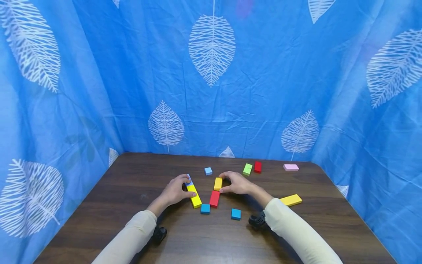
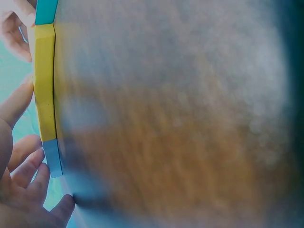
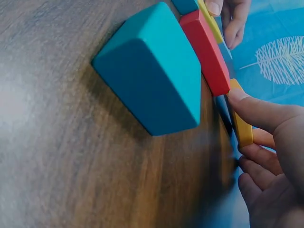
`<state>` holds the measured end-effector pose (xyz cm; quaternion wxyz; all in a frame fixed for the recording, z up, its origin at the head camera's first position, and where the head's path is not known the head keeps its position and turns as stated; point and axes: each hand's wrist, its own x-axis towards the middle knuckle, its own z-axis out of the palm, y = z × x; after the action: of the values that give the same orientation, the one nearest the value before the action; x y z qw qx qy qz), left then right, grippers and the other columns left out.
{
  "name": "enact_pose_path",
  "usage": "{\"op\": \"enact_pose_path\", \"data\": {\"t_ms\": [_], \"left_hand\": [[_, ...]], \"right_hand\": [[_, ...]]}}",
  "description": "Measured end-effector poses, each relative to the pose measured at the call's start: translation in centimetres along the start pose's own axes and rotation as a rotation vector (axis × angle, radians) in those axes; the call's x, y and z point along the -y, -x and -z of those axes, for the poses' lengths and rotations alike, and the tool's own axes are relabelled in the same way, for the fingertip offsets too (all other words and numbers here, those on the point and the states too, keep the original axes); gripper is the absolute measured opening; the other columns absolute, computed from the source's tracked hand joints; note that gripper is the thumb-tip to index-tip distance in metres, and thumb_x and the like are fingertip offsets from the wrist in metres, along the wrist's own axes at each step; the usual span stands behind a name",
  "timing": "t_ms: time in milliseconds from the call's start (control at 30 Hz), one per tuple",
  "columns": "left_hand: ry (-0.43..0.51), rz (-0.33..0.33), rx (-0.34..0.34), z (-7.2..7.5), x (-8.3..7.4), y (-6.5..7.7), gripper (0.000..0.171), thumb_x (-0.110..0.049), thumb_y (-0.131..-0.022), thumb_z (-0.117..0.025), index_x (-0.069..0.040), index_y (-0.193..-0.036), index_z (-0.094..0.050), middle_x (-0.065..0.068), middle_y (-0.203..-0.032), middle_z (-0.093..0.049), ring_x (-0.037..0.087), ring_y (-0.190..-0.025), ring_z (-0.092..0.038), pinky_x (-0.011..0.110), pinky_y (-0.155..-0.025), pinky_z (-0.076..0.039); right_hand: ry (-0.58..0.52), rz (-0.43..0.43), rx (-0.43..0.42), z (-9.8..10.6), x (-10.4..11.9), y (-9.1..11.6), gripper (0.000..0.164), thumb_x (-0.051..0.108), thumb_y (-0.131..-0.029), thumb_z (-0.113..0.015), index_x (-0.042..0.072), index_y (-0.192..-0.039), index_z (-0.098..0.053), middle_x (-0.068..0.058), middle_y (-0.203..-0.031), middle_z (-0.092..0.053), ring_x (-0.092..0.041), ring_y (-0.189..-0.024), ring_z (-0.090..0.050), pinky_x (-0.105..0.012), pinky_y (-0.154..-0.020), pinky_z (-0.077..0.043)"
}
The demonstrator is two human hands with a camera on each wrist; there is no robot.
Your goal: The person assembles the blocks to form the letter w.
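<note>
My left hand (image 1: 174, 189) rests at a row made of a bright yellow block (image 1: 194, 198) and a light blue block (image 2: 53, 159) at its far end. Its thumb touches the yellow block, while the fingers lie about the light blue one. Between thumb and fingers, my right hand (image 1: 238, 183) pinches an orange-yellow block (image 1: 218, 183) at the far end of a red block (image 1: 214, 199). A teal block (image 1: 205, 209) lies between the near ends of the two rows, which spread apart toward the back.
Another teal block (image 1: 235, 214) lies near the right wrist. Farther back are a small light blue block (image 1: 208, 171), a green block (image 1: 247, 169), a second red block (image 1: 258, 167) and a pink block (image 1: 291, 167). A long yellow block (image 1: 291, 200) sits beside the right forearm.
</note>
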<state>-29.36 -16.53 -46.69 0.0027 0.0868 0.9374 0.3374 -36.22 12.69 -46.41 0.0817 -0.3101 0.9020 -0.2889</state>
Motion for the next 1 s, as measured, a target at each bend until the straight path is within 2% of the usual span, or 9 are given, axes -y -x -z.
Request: {"op": "enact_pose_path", "data": {"t_ms": [233, 500, 667, 1000], "left_hand": [[0.003, -0.006, 0.008, 0.1, -0.2, 0.0, 0.060, -0.027, -0.085, -0.088, 0.000, -0.134, -0.066, 0.019, -0.151, -0.049, 0.039, -0.131, -0.052, 0.050, -0.104, -0.050], [0.005, 0.000, 0.011, 0.3, 0.0, -0.2, 0.060, -0.028, -0.085, -0.088, 0.000, -0.134, -0.066, 0.018, -0.152, -0.049, 0.039, -0.131, -0.051, 0.052, -0.105, -0.049], [0.008, 0.001, 0.013, 0.5, 0.0, -0.2, 0.060, -0.029, -0.086, -0.088, 0.000, -0.134, -0.066, 0.018, -0.152, -0.049, 0.039, -0.133, -0.050, 0.053, -0.106, -0.048], [0.011, -0.002, 0.025, 0.7, -0.1, -0.2, 0.060, -0.029, -0.087, -0.087, 0.001, -0.134, -0.066, 0.018, -0.152, -0.049, 0.039, -0.134, -0.050, 0.052, -0.106, -0.048]], "right_hand": [[-0.018, 0.016, 0.039, 0.4, 0.1, 0.1, 0.053, 0.028, -0.094, -0.077, 0.001, -0.137, -0.061, -0.009, -0.126, -0.064, -0.026, -0.115, -0.057, -0.050, -0.104, -0.047], [0.043, 0.004, -0.003, -0.1, 0.4, -0.6, 0.042, 0.022, -0.096, -0.075, 0.001, -0.132, -0.065, -0.008, -0.119, -0.065, -0.025, -0.106, -0.058, -0.048, -0.099, -0.050], [0.044, -0.004, -0.021, -0.5, 0.7, -1.0, 0.037, 0.023, -0.099, -0.073, 0.001, -0.128, -0.068, -0.006, -0.113, -0.064, -0.022, -0.102, -0.058, -0.044, -0.092, -0.051], [0.037, -0.030, -0.044, -0.8, 1.2, -1.0, 0.036, 0.028, -0.098, -0.074, 0.004, -0.125, -0.069, -0.003, -0.108, -0.062, -0.021, -0.097, -0.056, -0.042, -0.087, -0.051]]}}
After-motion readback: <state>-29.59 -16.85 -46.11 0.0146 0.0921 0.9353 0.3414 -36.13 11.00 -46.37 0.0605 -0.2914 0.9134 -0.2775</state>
